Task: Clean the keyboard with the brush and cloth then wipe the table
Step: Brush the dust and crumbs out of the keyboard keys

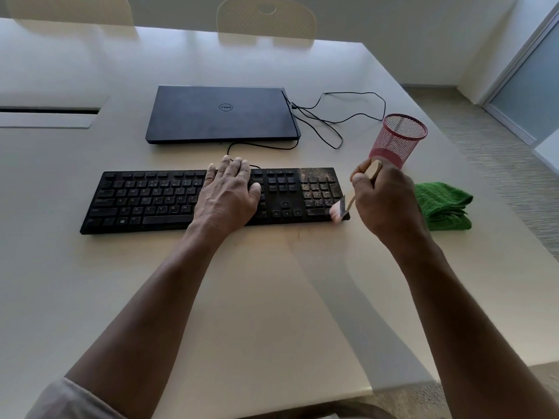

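Observation:
A black keyboard lies across the middle of the pale table. Dusty crumbs cover its number pad at the right end. My left hand rests flat on the keys right of centre, fingers straight. My right hand grips the wooden handle of a small brush, whose pale bristles touch the keyboard's lower right corner. A folded green cloth lies on the table just right of my right hand.
A shut dark laptop sits behind the keyboard, with black cables looping to its right. A red mesh cup stands behind my right hand. The table's right edge runs close to the cloth. Two chairs stand at the far side.

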Demonstrator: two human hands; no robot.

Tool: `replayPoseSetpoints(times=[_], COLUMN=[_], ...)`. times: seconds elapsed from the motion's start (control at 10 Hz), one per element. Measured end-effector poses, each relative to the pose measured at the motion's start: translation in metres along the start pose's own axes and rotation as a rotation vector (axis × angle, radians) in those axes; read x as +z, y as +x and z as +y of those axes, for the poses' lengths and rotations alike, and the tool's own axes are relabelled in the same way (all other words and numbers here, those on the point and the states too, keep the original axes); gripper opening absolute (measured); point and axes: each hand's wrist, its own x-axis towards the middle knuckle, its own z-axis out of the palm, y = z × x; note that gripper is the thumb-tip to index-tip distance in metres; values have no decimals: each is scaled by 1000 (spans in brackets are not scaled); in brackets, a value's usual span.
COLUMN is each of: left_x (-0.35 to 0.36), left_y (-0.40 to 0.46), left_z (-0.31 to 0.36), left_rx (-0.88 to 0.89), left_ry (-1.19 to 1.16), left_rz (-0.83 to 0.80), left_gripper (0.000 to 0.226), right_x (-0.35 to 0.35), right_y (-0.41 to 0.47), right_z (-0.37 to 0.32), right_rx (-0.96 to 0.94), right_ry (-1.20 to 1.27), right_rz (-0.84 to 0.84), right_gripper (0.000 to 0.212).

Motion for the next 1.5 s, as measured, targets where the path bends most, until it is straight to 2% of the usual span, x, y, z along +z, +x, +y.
replayPoseSetpoints(times=[0.1, 0.2, 0.3, 0.4, 0.5, 0.6, 0.7, 0.8, 0.9, 1.0, 1.1, 1.2, 1.3, 1.5], left_x=[0, 1, 1, 0, 0, 0, 1, 0, 0, -1, -2, -2, -1, -3], left_y=[0, 0, 0, 0, 0, 0, 1, 1, 0, 0, 0, 0, 1, 0], left_z=[0, 0, 0, 0, 0, 0, -1, -1, 0, 1, 1, 0, 0, 2], left_rx=[-2, 0, 1, 0, -1, -3, -3, -3, -6, -3, -6, -4, -7, -3], left_ry=[5, 7, 6, 5, 6, 3, -1, -5, 0, -2, -6, -7, -7, -11], left_rz=[0, -1, 2, 0, 1, -1, -3, -5, 0, 2, -1, -6, -6, -8], left_gripper=[63, 63, 63, 63, 63, 63, 64, 63, 63, 63, 63, 63, 63, 63], right_x=[-1, 0, -5, -6, -2, -1, -3, 1, 16, 21, 19, 15, 17, 32], right_y=[3, 2, 3, 5, 5, 4, 7, 8, 0, -3, 1, 6, 8, 8], right_z=[2, 5, 5, 5, 3, 3, 1, -6, -18, -20, -20, -22, -36, -45], right_rx=[81, 91, 20, 50, 136, 116, 96, 93, 67, 29, -60, -89, -124, -245], right_ry=[229, 241, 31, 110, 309, 162, 82, 272, 381, 324, 98, 108, 216, 77], right_rz=[-89, -122, -8, -11, -82, -47, 69, -2, -197, -259, -175, -134, -176, -246], right_gripper=[12, 12, 13, 13, 18, 17, 17, 14, 11, 9, 14, 17, 10, 7])
